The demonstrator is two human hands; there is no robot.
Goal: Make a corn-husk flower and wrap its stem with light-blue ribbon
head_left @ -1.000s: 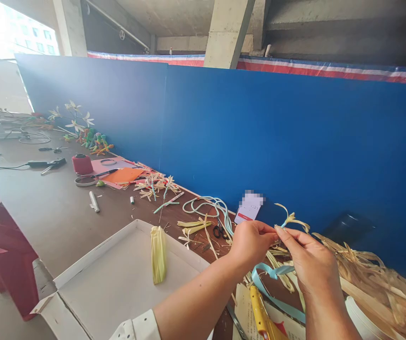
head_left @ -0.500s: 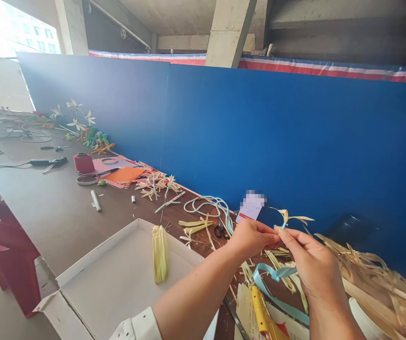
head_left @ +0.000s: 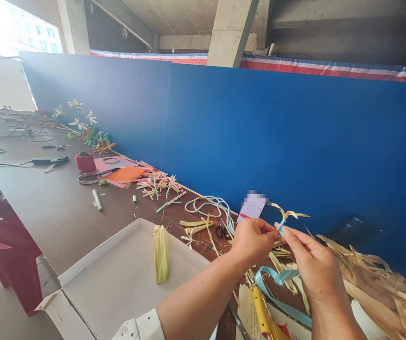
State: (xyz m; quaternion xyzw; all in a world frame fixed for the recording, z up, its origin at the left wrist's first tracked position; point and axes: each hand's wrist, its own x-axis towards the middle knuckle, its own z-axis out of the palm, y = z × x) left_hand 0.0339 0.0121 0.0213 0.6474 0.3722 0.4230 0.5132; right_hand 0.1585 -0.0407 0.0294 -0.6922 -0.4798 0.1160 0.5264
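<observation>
A small corn husk flower with pale, narrow petals rises from a stem wrapped in light blue. My right hand pinches that stem between thumb and fingertips. From the other side my left hand is closed with its fingertips against the stem, touching the right thumb; the lower stem is hidden by the fingers. A curled light blue ribbon lies below the hands, partly behind the right one. Beneath it sits a yellow hot glue gun on a printed sheet.
A white box lid holds a folded green husk. Black scissors, blue cord and husk scraps lie beyond my left hand. Dry husks pile up at right, near a white tub. A blue partition borders the table.
My fingers have shifted slightly along the stem, and more of its blue wrapping shows. The flower has tilted a little and sits slightly lower.
</observation>
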